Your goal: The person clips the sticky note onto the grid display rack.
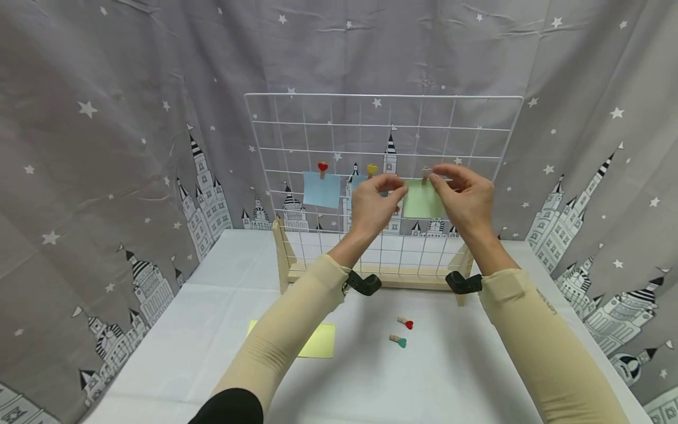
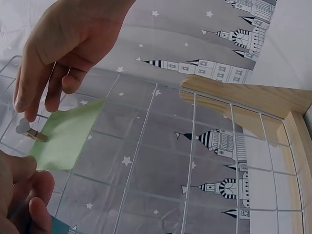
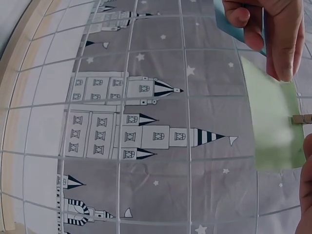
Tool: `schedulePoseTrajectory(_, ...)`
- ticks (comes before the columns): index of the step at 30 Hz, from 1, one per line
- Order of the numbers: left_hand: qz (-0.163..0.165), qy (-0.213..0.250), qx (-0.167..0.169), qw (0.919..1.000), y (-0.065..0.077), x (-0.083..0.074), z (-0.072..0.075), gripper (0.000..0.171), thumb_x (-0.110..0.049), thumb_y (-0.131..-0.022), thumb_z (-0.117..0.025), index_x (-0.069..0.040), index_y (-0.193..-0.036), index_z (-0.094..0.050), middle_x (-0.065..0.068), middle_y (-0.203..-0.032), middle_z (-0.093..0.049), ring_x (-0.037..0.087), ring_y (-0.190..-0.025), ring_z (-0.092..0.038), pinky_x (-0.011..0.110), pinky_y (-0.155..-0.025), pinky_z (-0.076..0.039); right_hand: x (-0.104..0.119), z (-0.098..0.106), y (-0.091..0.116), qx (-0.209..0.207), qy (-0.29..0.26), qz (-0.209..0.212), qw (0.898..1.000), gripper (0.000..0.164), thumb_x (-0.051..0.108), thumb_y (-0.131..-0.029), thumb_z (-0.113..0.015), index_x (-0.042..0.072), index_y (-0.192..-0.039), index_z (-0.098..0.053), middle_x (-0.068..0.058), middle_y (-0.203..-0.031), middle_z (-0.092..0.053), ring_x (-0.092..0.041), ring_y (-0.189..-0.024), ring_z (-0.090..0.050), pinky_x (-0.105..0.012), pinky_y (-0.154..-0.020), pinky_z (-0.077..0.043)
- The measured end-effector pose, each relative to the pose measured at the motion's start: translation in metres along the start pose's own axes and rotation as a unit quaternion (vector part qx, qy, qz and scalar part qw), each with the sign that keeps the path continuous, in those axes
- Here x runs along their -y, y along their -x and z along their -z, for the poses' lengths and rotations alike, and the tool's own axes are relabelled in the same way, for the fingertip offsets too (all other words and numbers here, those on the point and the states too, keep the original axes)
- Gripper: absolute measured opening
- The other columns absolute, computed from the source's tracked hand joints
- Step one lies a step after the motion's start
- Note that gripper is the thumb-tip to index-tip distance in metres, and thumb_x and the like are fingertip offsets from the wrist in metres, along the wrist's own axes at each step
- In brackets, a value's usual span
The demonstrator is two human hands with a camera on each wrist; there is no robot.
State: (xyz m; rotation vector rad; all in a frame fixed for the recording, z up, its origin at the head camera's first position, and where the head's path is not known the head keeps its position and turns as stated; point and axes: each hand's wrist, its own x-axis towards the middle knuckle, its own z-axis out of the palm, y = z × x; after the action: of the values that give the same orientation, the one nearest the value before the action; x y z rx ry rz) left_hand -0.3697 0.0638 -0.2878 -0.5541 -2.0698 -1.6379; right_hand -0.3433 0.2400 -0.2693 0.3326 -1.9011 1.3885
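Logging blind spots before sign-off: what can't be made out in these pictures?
Head view: the left sleeve covers part of the yellow paper, so its full outline is hidden.
Head view: the left hand hides much of the blue note under the yellow heart clip.
Right wrist view: the picture's right edge cuts off part of the white heart clip and most of the right hand.

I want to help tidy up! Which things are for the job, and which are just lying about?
In the job: the left hand, right hand, green note, white heart clip, and wire grid, where blue paper already hangs.
Lying on the table: yellow paper, loose red heart clip, loose green heart clip. Not in use now, but they may belong too.
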Motion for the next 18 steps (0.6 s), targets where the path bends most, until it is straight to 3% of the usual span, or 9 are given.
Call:
schedulePoseTrajectory(8,-0.040,-0.052,0.022,0.9976,0.004,0.003,0.010,0.016,-0.025,-0.093,-0.079,-0.016,-0.106,-0.078,-0.001,-0.104,-0.079,0.010,-0.091,-0.073,0.022,-0.074,-0.058,0.000,0.009,0.006,0.008,0.021,0.005,1.000,0.022,0.018,-0.093,-0.079,0.007,-0.112,-0.079,-0.012,-0.111,-0.078,0.004,-0.083,-0.070,-0.012,-0.071,-0.055)
schedulePoseTrajectory(14,-0.025,-0.067,0.049,0.9963,0.011,0.005,0.019,0.026,-0.029,-0.093,-0.079,-0.016,-0.115,-0.077,-0.002,-0.111,-0.078,0.011,-0.087,-0.072,0.025,-0.074,-0.059,-0.002,0.015,0.013,0.035,0.048,0.015,0.998,0.027,0.017,-0.094,-0.078,0.006,-0.119,-0.076,-0.013,-0.118,-0.076,0.009,-0.091,-0.066,-0.012,-0.078,-0.051)
schedulePoseTrajectory(18,-0.017,-0.077,0.075,0.9940,0.015,0.006,0.026,0.034,-0.032,-0.091,-0.080,-0.014,-0.120,-0.075,-0.001,-0.116,-0.077,0.016,-0.093,-0.072,0.028,-0.078,-0.059,-0.003,0.020,0.019,0.059,0.078,0.026,0.995,0.034,0.020,-0.093,-0.079,0.008,-0.124,-0.074,-0.011,-0.125,-0.075,-0.002,-0.101,-0.067,-0.019,-0.084,-0.051)
